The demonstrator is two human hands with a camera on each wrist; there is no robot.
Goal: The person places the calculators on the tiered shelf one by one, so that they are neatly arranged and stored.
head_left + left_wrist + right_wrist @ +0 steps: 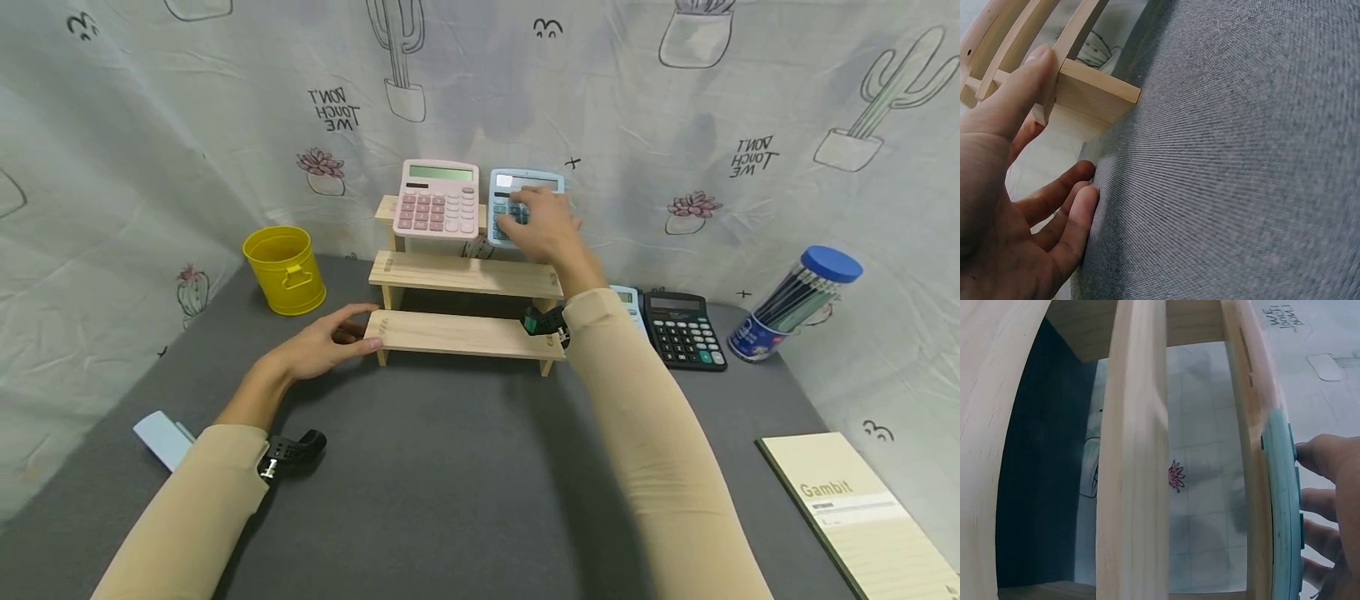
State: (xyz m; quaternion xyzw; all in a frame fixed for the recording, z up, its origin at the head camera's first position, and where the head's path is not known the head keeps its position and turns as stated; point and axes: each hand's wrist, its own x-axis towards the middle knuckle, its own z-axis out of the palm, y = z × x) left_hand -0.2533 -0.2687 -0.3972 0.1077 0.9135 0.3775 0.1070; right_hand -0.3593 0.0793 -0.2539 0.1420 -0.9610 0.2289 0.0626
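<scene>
A three-step wooden shelf [457, 332] stands at the back of the table. My left hand [321, 343] grips the left end of its lowest step; in the left wrist view the thumb lies along the wooden board [1100, 84], with the other fingers spread below. On the top step a pink calculator [437, 200] leans upright at the left. Beside it stands a light blue calculator [527, 180]. The fingertips of my right hand [547, 225] touch its key face, as the right wrist view shows at the calculator's edge [1284, 506]. My right hand covers part of the keys.
Right of the shelf lie a black calculator [684, 332] and a partly hidden light blue one [628, 302]. Farther right are a blue-lidded pencil jar [795, 304] and a notepad [855, 517]. A yellow bucket [285, 271] stands left; a pale blue object [165, 440] lies near my left forearm.
</scene>
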